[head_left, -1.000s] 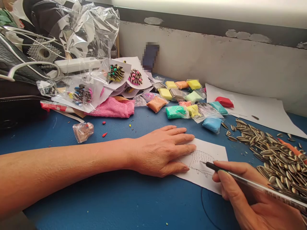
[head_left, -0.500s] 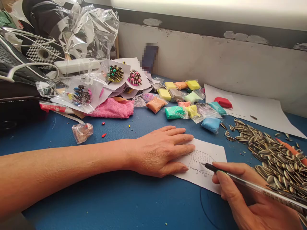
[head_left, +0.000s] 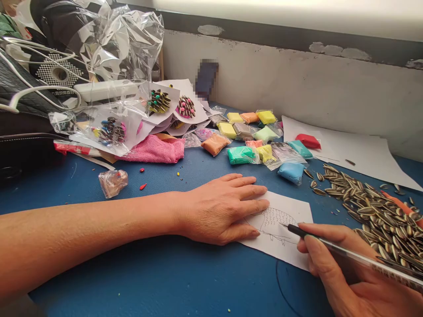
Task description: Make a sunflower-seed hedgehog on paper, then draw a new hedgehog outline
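My left hand [head_left: 224, 210] lies flat with its fingers spread, pressing on the left part of a small white sheet of paper [head_left: 300, 209]. On that sheet is a black line drawing [head_left: 277, 220] of a rounded animal body with short wavy marks and small feet; my left hand covers part of it. My right hand [head_left: 340, 268] grips a pen [head_left: 325, 243] with a clear barrel and a black front end. The pen's tip is at the drawing's body, among or close beside the wavy marks.
Sunflower seeds [head_left: 380, 215] are heaped at the right. Behind the paper lie wrapped clay packets [head_left: 241, 155] in several colours. A larger white sheet [head_left: 357, 145] holds a red packet [head_left: 308, 141]. Farther left are a pink cloth [head_left: 155, 149], seed-covered crafts [head_left: 159, 102] and clear plastic bags [head_left: 132, 44].
My right hand and the pen have shifted slightly to the right across the drawing, and more wavy marks show on the body. My left hand has stayed in place.
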`<state>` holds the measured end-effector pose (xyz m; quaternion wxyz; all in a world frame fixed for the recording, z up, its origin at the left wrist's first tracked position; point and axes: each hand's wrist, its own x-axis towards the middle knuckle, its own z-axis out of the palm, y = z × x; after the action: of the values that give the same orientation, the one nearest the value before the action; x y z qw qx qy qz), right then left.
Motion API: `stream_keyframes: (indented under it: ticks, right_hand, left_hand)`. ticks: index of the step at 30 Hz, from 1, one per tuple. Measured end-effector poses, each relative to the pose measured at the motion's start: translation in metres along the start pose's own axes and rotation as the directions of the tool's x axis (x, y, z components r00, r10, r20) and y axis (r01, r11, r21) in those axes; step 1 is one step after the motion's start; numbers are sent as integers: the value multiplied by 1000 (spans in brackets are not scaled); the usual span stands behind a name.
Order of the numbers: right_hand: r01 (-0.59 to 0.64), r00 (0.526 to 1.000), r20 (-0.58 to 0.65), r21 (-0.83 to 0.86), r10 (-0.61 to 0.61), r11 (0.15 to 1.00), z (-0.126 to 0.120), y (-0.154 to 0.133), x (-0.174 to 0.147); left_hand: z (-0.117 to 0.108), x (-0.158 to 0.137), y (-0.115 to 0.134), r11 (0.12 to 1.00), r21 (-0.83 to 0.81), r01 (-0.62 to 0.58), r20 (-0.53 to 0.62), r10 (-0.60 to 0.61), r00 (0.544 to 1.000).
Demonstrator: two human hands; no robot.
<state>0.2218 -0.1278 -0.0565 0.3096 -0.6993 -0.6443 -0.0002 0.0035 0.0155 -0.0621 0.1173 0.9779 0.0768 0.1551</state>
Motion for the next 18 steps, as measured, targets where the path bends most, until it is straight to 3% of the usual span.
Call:
stream_keyframes:
  ticks: [8, 18]
  right_hand:
    - [209, 977, 63, -68, -205, 976, -4, 6, 6]
    - [134, 990, 52, -14, -133, 991, -3, 5, 2]
  left_hand:
    - [-1, 0, 1, 1000, 11, 10, 17, -10, 1000]
    - [0, 0, 0, 1000, 9, 7, 22, -8, 1000]
